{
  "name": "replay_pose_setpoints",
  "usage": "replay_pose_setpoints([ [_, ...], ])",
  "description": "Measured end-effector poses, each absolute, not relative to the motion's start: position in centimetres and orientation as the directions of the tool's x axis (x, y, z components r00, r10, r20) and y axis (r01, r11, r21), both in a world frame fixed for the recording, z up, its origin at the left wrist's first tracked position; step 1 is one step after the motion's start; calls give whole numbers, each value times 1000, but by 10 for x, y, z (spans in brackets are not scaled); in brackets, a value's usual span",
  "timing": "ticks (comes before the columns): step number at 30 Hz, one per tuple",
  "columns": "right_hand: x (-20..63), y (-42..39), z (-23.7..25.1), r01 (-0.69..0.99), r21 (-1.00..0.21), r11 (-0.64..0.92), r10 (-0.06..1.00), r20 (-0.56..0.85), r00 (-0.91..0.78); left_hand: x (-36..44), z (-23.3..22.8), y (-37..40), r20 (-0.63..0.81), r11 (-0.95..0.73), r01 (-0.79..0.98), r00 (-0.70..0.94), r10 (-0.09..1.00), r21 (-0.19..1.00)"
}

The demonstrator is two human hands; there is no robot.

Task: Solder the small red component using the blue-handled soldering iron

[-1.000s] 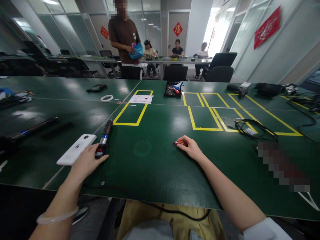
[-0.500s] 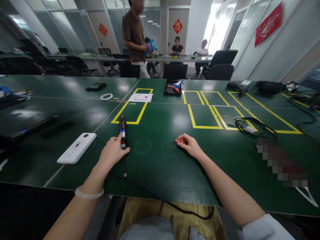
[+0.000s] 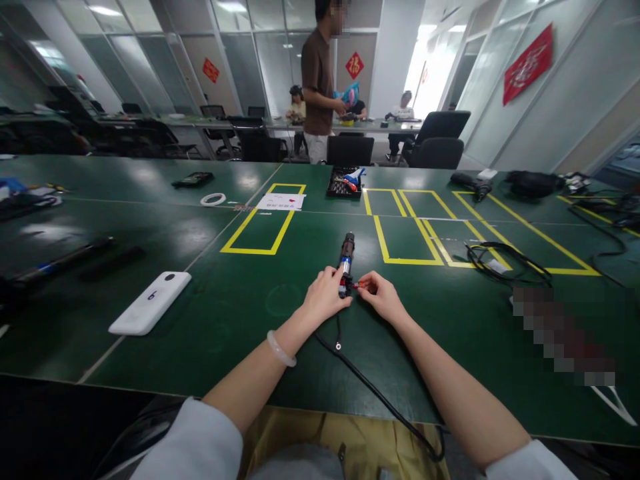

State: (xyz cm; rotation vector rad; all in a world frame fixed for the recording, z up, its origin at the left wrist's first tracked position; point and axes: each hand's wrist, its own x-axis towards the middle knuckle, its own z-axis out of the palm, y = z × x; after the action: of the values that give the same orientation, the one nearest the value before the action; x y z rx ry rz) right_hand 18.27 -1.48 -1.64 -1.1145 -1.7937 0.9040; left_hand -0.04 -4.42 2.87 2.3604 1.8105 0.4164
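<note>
On the green table [image 3: 210, 313], the left hand [image 3: 325, 298] grips the tool [image 3: 345, 262] by its near end, right beside the right hand [image 3: 383, 297] pinching a small red part [image 3: 359, 285].

Green table [image 3: 250, 313], yellow tape outlines [image 3: 260, 230], white flat case [image 3: 150, 303].

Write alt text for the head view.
A person's left hand grips a corded electric screwdriver lying on a green table, while the right hand pinches a small red part at its near end. A white device lies to the left.
</note>
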Motion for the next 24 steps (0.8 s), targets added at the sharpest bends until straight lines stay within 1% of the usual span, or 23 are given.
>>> replay_pose_setpoints([
  [4,184,-14,-17,430,-827,361,926,264,-271,8,23,-43,160,-295,899,255,954,325],
  [7,184,-14,-17,518,-742,426,903,312,-296,8,21,-44,154,-289,891,249,956,351],
  [9,184,-15,-15,563,-680,470,883,354,-308,7,20,-45,156,-287,891,246,957,352],
  [11,183,-17,-12,572,-663,483,876,367,-314,8,20,-46,165,-284,897,240,957,338],
  [13,182,-19,-10,567,-666,485,874,367,-317,10,20,-49,175,-276,908,230,957,317],
  [18,180,-22,-10,498,-761,416,906,299,-299,12,21,-55,186,-263,927,218,958,266],
  [24,180,-24,-7,464,-785,411,899,265,-348,16,22,-57,206,-223,948,177,963,229],
])
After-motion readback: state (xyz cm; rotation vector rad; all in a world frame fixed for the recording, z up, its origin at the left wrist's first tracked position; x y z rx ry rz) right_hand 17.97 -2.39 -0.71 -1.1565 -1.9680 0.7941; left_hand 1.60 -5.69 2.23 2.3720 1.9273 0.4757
